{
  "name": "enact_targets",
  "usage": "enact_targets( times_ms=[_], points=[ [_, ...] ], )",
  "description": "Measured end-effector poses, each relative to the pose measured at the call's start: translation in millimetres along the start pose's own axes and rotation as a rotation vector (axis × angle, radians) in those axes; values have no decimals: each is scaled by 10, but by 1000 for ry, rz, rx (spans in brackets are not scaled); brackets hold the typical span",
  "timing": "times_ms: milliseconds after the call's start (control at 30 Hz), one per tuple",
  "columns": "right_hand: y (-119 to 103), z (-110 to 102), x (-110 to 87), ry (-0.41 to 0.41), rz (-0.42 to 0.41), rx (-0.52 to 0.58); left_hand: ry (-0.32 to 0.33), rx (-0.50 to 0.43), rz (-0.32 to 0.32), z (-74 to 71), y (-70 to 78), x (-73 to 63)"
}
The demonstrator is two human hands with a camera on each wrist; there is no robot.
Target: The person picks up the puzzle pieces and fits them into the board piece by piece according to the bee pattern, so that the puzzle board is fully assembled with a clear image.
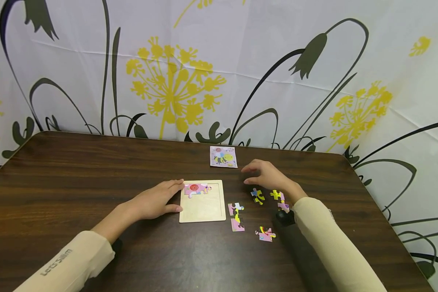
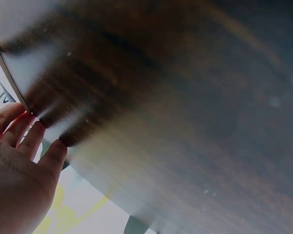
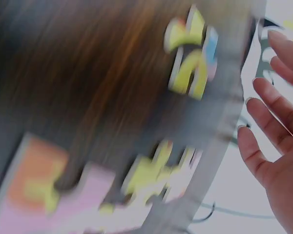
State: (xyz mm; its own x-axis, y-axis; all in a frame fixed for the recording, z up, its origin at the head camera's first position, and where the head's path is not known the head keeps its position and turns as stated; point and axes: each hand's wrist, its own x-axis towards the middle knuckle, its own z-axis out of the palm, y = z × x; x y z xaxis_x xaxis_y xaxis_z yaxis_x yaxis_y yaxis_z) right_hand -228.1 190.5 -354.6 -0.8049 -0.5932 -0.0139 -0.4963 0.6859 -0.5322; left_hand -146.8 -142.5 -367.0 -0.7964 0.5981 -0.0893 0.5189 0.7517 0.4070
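Observation:
A square wooden puzzle tray [image 1: 204, 213] lies on the table, with joined pink puzzle pieces [image 1: 197, 189] along its top left. My left hand [image 1: 155, 200] rests at the tray's left edge, fingertips and thumb touching it. My right hand [image 1: 266, 176] hovers above the table right of the tray, fingers relaxed and holding nothing. Just below it lies a blue, yellow and black puzzle piece [image 1: 257, 196]; in the right wrist view this bee-striped piece [image 3: 190, 58] is blurred. Yellow and pink pieces [image 1: 279, 198] lie partly beside the right wrist.
A picture card with a bee [image 1: 223, 157] lies behind the tray. Loose pieces [image 1: 236, 223] sit right of the tray, and a pink one with a rainbow [image 1: 265, 234] lies nearer the front. A floral cloth [image 1: 255, 24] hangs behind the brown table [image 1: 95, 174].

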Motion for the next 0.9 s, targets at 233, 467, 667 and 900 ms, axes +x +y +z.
enact_targets(
  times_ms=[233,467,667,900],
  points=[
    [211,-166,-182,6,111,-18,3,-5,4,4,-9,-6],
    [408,-243,-339,12,137,-52,0,-12,4,3,-7,-4],
    [523,-256,-415,13,146,-73,0,-10,-2,1,-4,-7],
    [586,-244,-459,15,161,-86,-1,-9,-6,2,-7,-7]
  ],
)
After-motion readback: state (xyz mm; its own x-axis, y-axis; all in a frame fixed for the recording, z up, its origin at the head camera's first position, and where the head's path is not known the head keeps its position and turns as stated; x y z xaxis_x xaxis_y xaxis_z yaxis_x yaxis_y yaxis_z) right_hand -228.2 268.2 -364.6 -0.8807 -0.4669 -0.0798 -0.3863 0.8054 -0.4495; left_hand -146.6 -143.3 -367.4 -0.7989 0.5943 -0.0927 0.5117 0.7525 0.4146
